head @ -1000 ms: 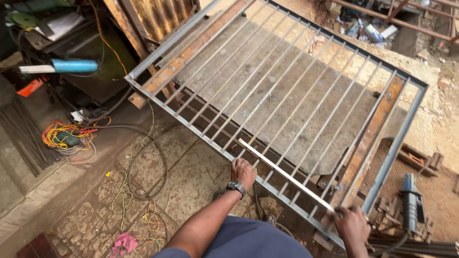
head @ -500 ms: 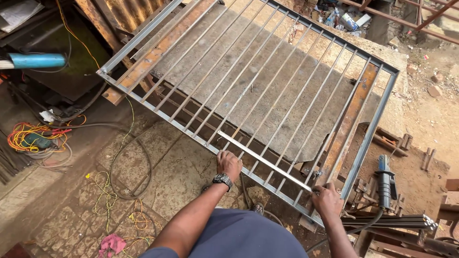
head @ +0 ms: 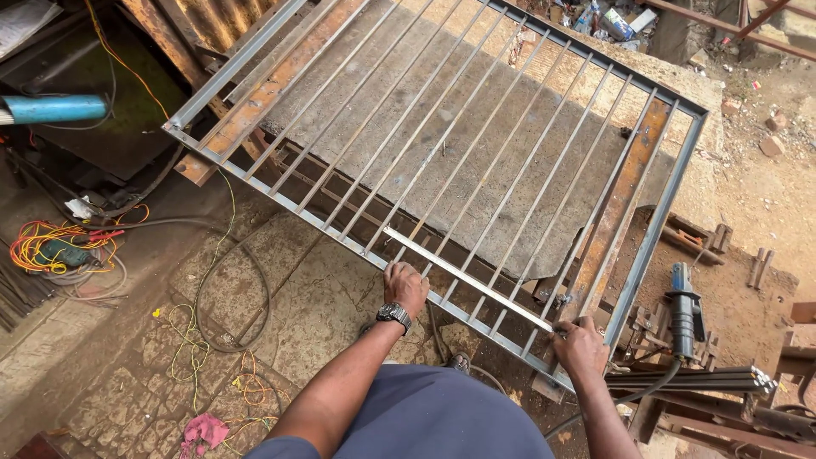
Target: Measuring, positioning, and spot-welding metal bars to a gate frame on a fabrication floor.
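Both hands [head: 405, 285] [head: 580, 344] — gripping steel bar [head: 467, 279]; atop grille [head: 442, 127].

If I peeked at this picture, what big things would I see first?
A big grey metal grille of thin bars fills the middle, lying over a worn wooden table. At its near edge, the left hand and right hand rest on a loose shiny metal strip laid across the bars. Far left, a tangle of orange and yellow wires lies on the stone floor.
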